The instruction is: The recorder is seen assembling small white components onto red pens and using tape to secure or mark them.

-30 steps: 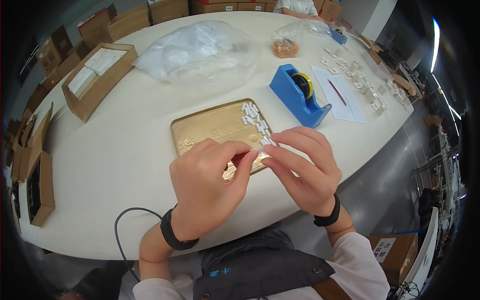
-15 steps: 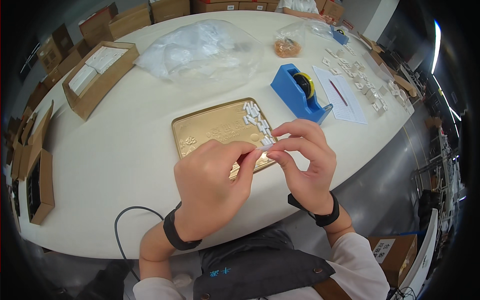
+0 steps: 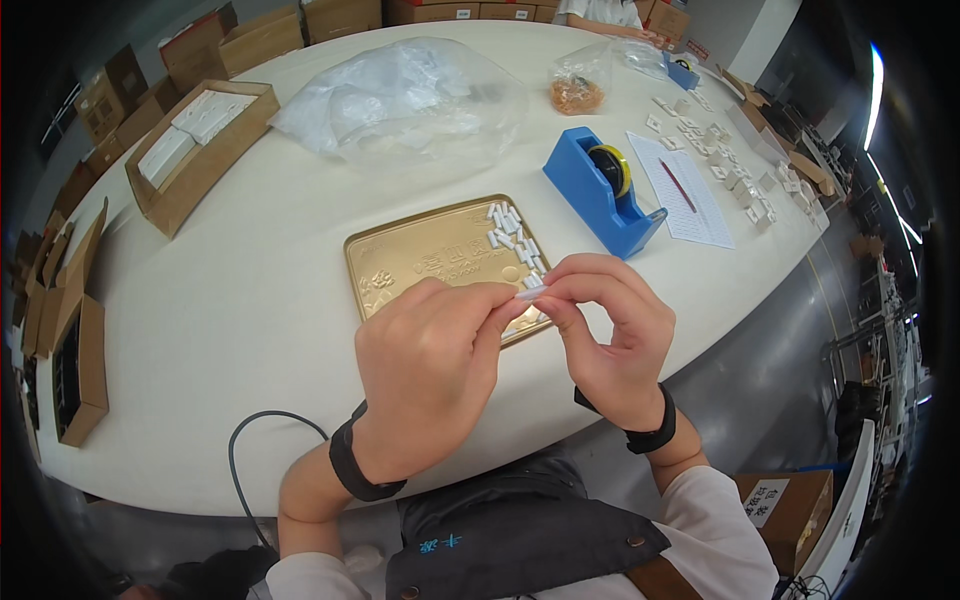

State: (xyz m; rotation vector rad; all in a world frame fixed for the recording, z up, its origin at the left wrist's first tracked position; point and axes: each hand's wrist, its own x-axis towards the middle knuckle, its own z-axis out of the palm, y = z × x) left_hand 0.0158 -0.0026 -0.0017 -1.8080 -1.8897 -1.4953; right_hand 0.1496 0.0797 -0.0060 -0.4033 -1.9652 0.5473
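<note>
We have lifted both hands slightly off the gold tray (image 3: 430, 262); our left hand (image 3: 430, 375) and right hand (image 3: 605, 335) now pinch the small white piece (image 3: 530, 293) higher, nearer us.

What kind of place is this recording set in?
Probably a small packing or assembly workroom. A large white table carries open cardboard boxes, a blue tape dispenser and rows of small white parts on a gold tray; more cartons line the edges.

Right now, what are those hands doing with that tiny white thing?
A person pinches one small white piece between the left hand and right hand, just above a gold tray on the white table. More white pieces lie in a bunch on the tray's far corner. A blue tape dispenser stands beside it.
</note>
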